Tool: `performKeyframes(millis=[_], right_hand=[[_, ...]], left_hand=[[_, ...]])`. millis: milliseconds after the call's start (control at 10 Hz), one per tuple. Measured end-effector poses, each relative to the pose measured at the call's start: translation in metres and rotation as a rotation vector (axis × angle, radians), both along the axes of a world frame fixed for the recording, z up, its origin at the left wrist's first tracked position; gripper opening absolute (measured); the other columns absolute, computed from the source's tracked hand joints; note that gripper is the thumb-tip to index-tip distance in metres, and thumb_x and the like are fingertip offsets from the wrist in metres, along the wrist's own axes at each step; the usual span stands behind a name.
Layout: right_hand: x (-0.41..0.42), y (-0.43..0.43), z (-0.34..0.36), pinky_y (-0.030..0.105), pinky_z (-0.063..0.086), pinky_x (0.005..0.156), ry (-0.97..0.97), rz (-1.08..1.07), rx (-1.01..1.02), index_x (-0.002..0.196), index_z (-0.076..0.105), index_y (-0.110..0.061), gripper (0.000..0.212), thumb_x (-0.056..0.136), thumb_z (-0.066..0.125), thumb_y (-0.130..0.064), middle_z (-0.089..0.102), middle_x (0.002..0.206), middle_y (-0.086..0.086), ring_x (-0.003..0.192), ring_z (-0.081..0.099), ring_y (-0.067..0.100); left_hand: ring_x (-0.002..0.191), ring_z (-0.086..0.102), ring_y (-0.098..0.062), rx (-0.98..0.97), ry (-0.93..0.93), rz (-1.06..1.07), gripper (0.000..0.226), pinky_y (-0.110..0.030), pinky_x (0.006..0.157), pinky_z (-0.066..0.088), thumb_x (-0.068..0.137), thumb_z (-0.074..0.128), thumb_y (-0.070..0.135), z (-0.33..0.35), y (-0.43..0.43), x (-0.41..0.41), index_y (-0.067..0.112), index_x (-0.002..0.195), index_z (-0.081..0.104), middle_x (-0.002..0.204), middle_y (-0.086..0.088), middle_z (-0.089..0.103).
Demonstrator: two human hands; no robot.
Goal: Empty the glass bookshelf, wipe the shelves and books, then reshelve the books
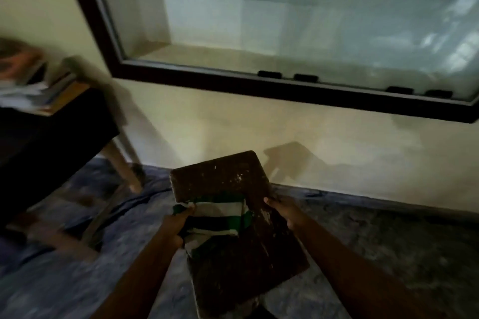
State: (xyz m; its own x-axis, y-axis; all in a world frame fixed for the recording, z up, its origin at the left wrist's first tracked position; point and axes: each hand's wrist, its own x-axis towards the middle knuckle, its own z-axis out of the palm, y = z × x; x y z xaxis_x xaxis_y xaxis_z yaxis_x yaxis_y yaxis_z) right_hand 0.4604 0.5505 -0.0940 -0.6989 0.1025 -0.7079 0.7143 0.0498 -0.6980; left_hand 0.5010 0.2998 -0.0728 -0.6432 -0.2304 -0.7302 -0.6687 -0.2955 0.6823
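Note:
A thick, worn dark brown book [228, 179] is held flat in front of me, low in the view. My right hand [283, 211] grips its right edge. My left hand [176, 225] holds a green, white and black striped cloth [220, 217] pressed against the book's cover near its left edge. Above, the glass bookshelf [285, 33] is set into the wall with a dark frame; the shelf behind the glass looks bare.
A dark table [51, 132] stands at the left with a blurred stack of books and papers [28, 85] on top. A wooden leg [124, 163] reaches the patterned floor [388, 254]. The cream wall runs below the shelf.

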Motion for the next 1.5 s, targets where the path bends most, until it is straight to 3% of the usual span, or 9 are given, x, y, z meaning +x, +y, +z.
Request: performKeyframes(millis=[100, 200, 300, 400, 600, 800, 1100, 1300, 1500], right_hand=[[-0.012, 0.037, 0.003, 0.023, 0.053, 0.068, 0.012, -0.077, -0.023, 0.120, 0.055, 0.005, 0.040, 0.089, 0.060, -0.019, 0.057, 0.120, 0.012, 0.106, 0.059, 0.033], [-0.034, 0.103, 0.007, 0.010, 0.045, 0.050, 0.064, -0.265, -0.016, 0.118, 0.056, 0.006, 0.033, 0.091, 0.057, -0.013, 0.056, 0.116, 0.010, 0.069, 0.062, 0.013], [-0.042, 0.139, 0.005, 0.011, 0.045, 0.055, 0.058, -0.321, 0.039, 0.119, 0.055, 0.008, 0.036, 0.094, 0.054, -0.017, 0.054, 0.126, 0.021, 0.081, 0.062, 0.020], [-0.044, 0.177, 0.007, 0.006, 0.038, 0.039, 0.062, -0.402, 0.094, 0.108, 0.060, 0.004, 0.023, 0.095, 0.051, -0.012, 0.050, 0.129, 0.027, 0.085, 0.065, 0.017], [-0.035, 0.224, -0.017, 0.019, 0.051, 0.072, 0.029, -0.616, 0.183, 0.119, 0.056, 0.008, 0.042, 0.088, 0.062, -0.020, 0.057, 0.122, 0.019, 0.110, 0.055, 0.038], [-0.008, 0.244, -0.056, 0.038, 0.047, 0.076, -0.079, -0.886, 0.138, 0.086, 0.060, 0.001, 0.026, 0.085, 0.066, -0.025, 0.057, 0.085, 0.014, 0.075, 0.056, 0.026], [0.047, 0.237, -0.157, 0.033, 0.041, 0.057, -0.336, -1.244, -0.010, 0.059, 0.043, -0.011, 0.042, 0.083, 0.067, -0.035, 0.043, 0.057, 0.009, 0.051, 0.044, 0.021], [0.073, 0.226, -0.211, 0.024, 0.050, 0.048, -0.400, -1.402, -0.097, 0.087, 0.062, -0.001, 0.030, 0.087, 0.063, -0.031, 0.061, 0.075, 0.012, 0.061, 0.056, 0.021], [0.069, 0.215, -0.253, 0.029, 0.039, 0.063, -0.415, -1.538, -0.175, 0.079, 0.062, -0.010, 0.023, 0.088, 0.063, -0.031, 0.065, 0.091, 0.018, 0.081, 0.062, 0.031]], left_hand=[[0.112, 0.054, -0.038, -0.007, -0.074, -0.081, 0.025, -0.041, 0.091, 0.041, 0.095, 0.053, 0.018, 0.009, 0.042, -0.044, 0.011, 0.072, 0.047, 0.119, -0.025, 0.056], [0.107, 0.054, -0.035, 0.018, -0.045, -0.278, 0.019, -0.042, 0.095, 0.040, 0.097, 0.050, 0.019, 0.017, 0.106, -0.095, 0.008, 0.081, 0.052, 0.133, -0.020, 0.049], [0.125, 0.044, -0.038, -0.013, -0.063, -0.360, 0.027, -0.043, 0.097, 0.038, 0.097, 0.049, 0.020, 0.004, 0.140, -0.126, -0.002, 0.113, 0.054, 0.135, -0.018, 0.046], [0.132, 0.036, -0.035, 0.011, -0.088, -0.456, 0.050, -0.044, 0.099, 0.033, 0.095, 0.052, 0.023, -0.005, 0.187, -0.160, 0.001, 0.137, 0.038, 0.143, -0.018, 0.037], [0.130, 0.041, -0.038, -0.029, -0.125, -0.663, 0.046, -0.044, 0.103, 0.037, 0.097, 0.050, 0.020, -0.036, 0.255, -0.207, -0.002, 0.137, 0.040, 0.130, -0.020, 0.047], [0.129, 0.041, -0.040, -0.092, -0.150, -0.898, 0.056, -0.049, 0.107, 0.033, 0.091, 0.060, 0.021, -0.074, 0.316, -0.238, -0.003, 0.138, 0.040, 0.143, -0.022, 0.039], [0.127, 0.042, -0.038, -0.183, -0.261, -1.208, 0.065, -0.050, 0.103, 0.038, 0.086, 0.065, 0.027, -0.176, 0.401, -0.244, 0.007, 0.141, 0.038, 0.145, -0.015, 0.038], [0.136, 0.031, -0.036, -0.306, -0.262, -1.424, 0.071, -0.044, 0.105, 0.036, 0.087, 0.063, 0.030, -0.219, 0.460, -0.230, 0.005, 0.145, 0.029, 0.153, -0.013, 0.024], [0.134, 0.033, -0.037, -0.431, -0.301, -1.572, 0.073, -0.049, 0.108, 0.032, 0.087, 0.062, 0.038, -0.255, 0.507, -0.235, 0.006, 0.145, 0.031, 0.151, -0.014, 0.028]])
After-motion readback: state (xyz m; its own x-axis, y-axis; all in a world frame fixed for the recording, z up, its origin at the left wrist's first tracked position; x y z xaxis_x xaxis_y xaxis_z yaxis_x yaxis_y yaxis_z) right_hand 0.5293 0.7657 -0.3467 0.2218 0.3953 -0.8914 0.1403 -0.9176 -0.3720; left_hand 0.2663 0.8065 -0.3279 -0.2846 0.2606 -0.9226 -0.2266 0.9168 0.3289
